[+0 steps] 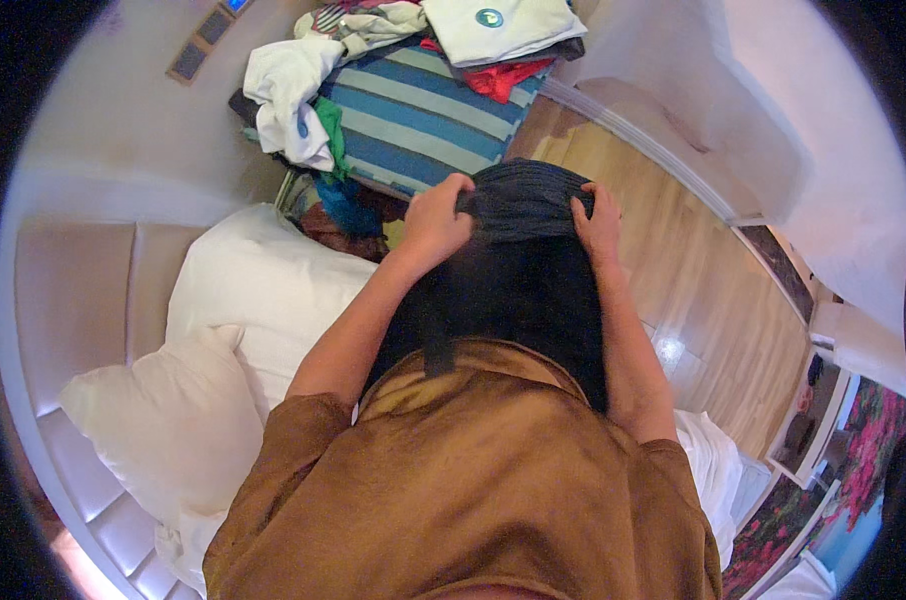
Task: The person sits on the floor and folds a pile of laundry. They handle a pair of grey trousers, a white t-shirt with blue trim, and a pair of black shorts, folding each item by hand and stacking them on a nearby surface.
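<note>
A dark, gathered cloth garment (529,196) is stretched between my two hands in front of my body. My left hand (438,219) pinches its left edge with thumb and fingers. On the other side, my right hand (601,225) grips the right edge. Below the garment, black cloth covers my lap, and I cannot tell where one ends and the other begins. Just beyond lies a surface with a blue striped cover (423,105). It bears a folded white garment (505,34) on top of red cloth (505,79), and a crumpled white garment (291,97) beside green cloth (331,135).
To my left are a white pillow (175,420), white bedding (273,277) and a padded headboard (74,307). More clothes (348,217) sit beneath the striped surface. Wooden flooring (693,292) runs along my right, bordered by a pale wall (693,112).
</note>
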The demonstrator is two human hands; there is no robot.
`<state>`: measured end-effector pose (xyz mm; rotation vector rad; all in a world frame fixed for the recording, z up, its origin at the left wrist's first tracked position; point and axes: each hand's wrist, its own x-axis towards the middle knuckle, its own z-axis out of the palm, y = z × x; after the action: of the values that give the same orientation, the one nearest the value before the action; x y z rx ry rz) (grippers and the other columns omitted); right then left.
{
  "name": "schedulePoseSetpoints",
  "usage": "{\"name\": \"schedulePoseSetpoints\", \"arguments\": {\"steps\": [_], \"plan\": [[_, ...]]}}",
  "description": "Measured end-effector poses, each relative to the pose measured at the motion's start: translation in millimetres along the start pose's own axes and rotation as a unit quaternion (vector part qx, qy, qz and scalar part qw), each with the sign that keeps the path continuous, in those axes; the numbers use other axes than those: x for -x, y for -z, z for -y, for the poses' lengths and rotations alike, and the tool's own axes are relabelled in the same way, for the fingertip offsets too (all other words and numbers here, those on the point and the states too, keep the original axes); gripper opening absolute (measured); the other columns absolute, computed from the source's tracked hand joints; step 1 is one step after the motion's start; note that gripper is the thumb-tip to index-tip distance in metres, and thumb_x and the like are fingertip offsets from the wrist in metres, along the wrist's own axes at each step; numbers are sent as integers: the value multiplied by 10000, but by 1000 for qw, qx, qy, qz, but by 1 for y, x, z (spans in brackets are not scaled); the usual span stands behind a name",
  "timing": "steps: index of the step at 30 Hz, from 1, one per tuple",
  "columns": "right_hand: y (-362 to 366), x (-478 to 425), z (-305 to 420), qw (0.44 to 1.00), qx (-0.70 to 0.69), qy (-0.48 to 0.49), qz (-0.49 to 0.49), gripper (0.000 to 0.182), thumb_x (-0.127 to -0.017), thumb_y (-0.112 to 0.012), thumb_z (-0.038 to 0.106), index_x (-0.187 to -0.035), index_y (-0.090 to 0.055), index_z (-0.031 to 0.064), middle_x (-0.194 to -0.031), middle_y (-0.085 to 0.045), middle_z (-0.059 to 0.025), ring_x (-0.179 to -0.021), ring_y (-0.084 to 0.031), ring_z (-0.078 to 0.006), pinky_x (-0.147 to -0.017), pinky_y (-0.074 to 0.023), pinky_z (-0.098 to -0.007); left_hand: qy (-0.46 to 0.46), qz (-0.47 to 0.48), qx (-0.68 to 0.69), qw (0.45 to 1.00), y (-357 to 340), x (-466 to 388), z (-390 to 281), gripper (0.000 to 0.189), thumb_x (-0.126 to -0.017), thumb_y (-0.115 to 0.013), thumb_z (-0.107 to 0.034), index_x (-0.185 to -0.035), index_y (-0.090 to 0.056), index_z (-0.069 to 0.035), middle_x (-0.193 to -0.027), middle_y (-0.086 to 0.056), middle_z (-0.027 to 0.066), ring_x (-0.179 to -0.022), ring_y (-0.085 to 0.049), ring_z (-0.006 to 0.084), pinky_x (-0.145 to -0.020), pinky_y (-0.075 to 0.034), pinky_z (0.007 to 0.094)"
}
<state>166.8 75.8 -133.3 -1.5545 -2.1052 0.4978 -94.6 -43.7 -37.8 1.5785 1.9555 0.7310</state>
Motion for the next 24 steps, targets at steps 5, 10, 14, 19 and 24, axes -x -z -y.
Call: {"name": "schedulePoseSetpoints", "arguments": {"steps": [5, 10, 14, 19, 24], "plan": [[-9, 8, -24, 980, -143, -114, -76, 304, -781, -647, 218, -1038, -587, 68, -1029, -611, -149, -1003, -557, -321, -891, -421, -391, -101, -63, -10, 993, -3, 24, 15, 250, -678, -533, 19, -912, -574, -60, -879, -625, 164, -876, -594, 376, -787, -471, 426], [-33, 3, -60, 944, -213, -233, -91, 317, -806, -667, 243, -981, -603, -13, -941, -640, -131, -896, -592, -208, -816, -450, -313, -203, -87, -77, 972, -12, 53, 11, 252, -711, -606, -46, -962, -581, -48, -1043, -601, 127, -1046, -537, 329, -940, -368, 455], [-49, -4, -94, 881, -273, -373, -95, 336, -776, -707, 262, -924, -625, -29, -869, -648, -125, -797, -605, -209, -746, -472, -321, -196, -55, -106, 973, -10, 61, 3, 381, -751, -681, -207, -1066, -547, -39, -1167, -569, 152, -1162, -483, 336, -1031, -288, 483], [-25, -8, -77, 808, -407, -427, -2, 366, -709, -751, 242, -953, -629, -2, -856, -659, -97, -714, -621, -222, -652, -497, -330, -144, -59, -79, 985, -12, 47, -10, 515, -692, -743, -250, -1107, -523, -39, -1079, -576, 148, -1054, -509, 347, -999, -309, 476], [18, -8, -44, 670, -591, -449, -12, 328, -691, -735, 163, -979, -627, 49, -867, -663, -75, -740, -638, -236, -660, -523, -324, -244, -87, -198, 946, -25, 23, -12, 272, -716, -630, -129, -970, -553, -69, -873, -539, 93, -874, -513, 278, -875, -359, 417]]}}
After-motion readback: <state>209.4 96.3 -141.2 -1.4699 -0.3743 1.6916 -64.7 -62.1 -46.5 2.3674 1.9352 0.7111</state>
